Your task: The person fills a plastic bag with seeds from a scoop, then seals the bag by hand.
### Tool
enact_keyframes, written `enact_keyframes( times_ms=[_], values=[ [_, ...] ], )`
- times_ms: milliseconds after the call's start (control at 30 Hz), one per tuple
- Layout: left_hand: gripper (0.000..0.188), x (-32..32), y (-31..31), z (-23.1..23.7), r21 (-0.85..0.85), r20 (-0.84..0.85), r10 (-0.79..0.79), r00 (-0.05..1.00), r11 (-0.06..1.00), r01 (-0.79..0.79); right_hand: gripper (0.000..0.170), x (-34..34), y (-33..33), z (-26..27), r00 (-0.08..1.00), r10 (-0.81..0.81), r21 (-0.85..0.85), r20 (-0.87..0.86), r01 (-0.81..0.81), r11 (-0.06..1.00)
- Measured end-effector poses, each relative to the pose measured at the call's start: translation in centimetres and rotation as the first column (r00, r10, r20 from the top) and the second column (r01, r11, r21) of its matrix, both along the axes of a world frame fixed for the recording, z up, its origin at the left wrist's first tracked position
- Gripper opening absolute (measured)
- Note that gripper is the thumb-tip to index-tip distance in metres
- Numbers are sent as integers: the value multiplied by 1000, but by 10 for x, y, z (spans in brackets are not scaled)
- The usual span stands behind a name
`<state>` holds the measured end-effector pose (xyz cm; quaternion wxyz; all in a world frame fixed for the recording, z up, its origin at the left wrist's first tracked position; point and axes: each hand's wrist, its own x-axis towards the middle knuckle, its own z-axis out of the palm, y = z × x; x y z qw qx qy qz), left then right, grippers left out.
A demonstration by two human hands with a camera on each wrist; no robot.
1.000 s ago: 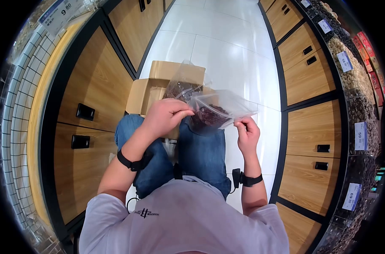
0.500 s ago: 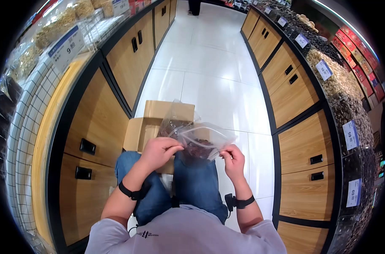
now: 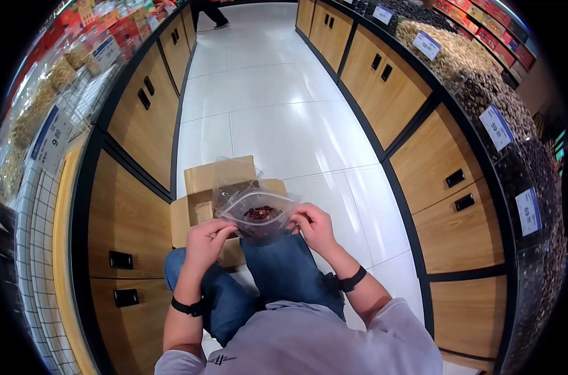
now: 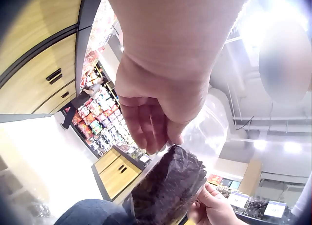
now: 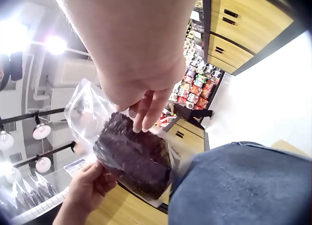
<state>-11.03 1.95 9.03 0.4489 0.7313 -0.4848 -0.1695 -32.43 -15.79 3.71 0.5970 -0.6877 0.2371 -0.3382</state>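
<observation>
The person's left hand (image 3: 206, 242) and right hand (image 3: 315, 229) each pinch, thumb against fingers, one upper side of a clear bag (image 3: 259, 232) held over the knees, just before an open cardboard box (image 3: 218, 176). For a steady hold, an even, gentle outward pull at matching heights should suit best; one side dropping could tip out the dark pieces (image 3: 263, 214). The plastic is thin, glossy and crinkled, its mouth a pointed oval; the contents look wrinkled and irregular. The box is matte brown, with flat flaps.
</observation>
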Motion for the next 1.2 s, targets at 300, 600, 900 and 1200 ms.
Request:
enact_keyframes(
  times_ms=[300,600,900,1200],
  values=[
    [10,-8,-6,3,-92,104,-4,995,996,14,7,-1,-7,-4,999,-3,-43,34,4,999],
    [9,-3,-6,-5,-206,154,36,987,979,-3,10,4,-12,-3,997,-77,-240,29,82,967],
    [13,3,-6,3,-111,19,33,999,993,-30,9,12,-9,6,998,-21,-154,54,29,988],
    [13,2,-6,-6,-97,-30,19,999,995,-21,7,10,-15,-7,999,-18,-18,47,19,1000]
  ],
)
